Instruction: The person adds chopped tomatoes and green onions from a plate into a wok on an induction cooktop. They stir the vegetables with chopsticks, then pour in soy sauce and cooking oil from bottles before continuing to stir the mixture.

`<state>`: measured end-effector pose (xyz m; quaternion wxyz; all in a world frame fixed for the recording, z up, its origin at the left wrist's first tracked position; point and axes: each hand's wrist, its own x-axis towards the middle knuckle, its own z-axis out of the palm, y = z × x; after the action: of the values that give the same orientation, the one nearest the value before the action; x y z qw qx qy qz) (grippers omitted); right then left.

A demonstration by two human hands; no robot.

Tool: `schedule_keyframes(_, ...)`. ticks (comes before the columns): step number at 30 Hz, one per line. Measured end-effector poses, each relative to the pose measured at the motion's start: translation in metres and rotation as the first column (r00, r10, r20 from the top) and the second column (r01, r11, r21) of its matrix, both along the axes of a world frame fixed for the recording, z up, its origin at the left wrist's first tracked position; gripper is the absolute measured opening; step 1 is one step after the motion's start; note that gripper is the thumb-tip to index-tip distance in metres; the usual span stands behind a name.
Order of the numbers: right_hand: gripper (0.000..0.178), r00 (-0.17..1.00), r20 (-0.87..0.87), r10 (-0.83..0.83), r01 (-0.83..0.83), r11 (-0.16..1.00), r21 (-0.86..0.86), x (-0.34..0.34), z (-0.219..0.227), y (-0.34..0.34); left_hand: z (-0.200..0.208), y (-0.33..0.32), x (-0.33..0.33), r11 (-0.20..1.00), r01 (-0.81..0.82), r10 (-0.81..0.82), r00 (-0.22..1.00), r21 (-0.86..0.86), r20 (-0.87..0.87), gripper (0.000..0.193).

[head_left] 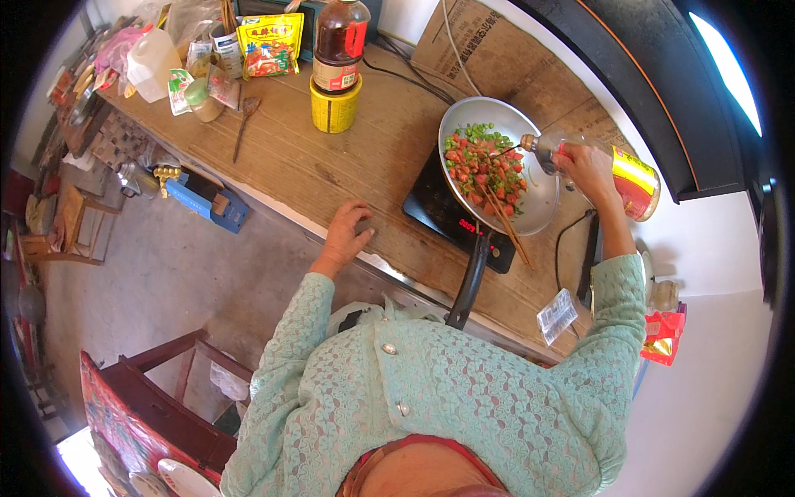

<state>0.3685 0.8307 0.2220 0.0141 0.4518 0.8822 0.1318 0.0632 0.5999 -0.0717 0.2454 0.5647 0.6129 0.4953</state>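
My right hand grips a clear bottle with a yellow and red label. It is tipped nearly level, its neck over the frying pan, and a thin dark stream runs from the mouth. Chopped red and green vegetables lie in the pan. A pair of wooden chopsticks leans in it, ends sticking out over the near rim. The pan sits on a black induction cooker, its black handle pointing toward me. My left hand rests at the counter's front edge, loosely bent, holding nothing.
Left of the cooker, a large dark sauce bottle stands on a yellow tin. A brown spoon, a green-lidded jar and a white jug are farther left. A clear packet lies near the right front.
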Motion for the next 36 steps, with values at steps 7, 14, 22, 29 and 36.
schedule_keyframes(7,0.031,0.998,-0.009,0.061,-0.061,0.996,-0.062,-0.002,-0.002,-0.018,-0.003,0.001,-0.001,0.999,0.007,-0.007,1.000,0.043,-0.004,0.030)
schedule_keyframes(14,0.032,0.998,-0.023,0.062,-0.063,0.997,-0.038,-0.002,-0.008,-0.011,0.000,0.000,-0.002,0.999,0.009,-0.009,1.000,0.035,0.002,0.030)
schedule_keyframes(22,0.029,0.996,-0.088,-0.027,0.020,0.997,-0.077,0.019,-0.003,-0.023,0.001,0.000,-0.002,0.999,0.003,-0.001,0.999,0.043,-0.036,0.030)
schedule_keyframes(29,0.032,0.971,-0.212,-0.106,0.088,0.992,-0.092,0.024,0.009,-0.039,-0.002,0.002,-0.003,0.999,0.016,-0.015,0.999,0.037,-0.034,0.029)
schedule_keyframes(36,0.033,0.847,-0.518,-0.119,0.091,0.993,-0.079,0.037,0.014,-0.039,0.000,0.000,-0.003,0.999,0.017,-0.016,1.000,0.038,-0.023,0.029)
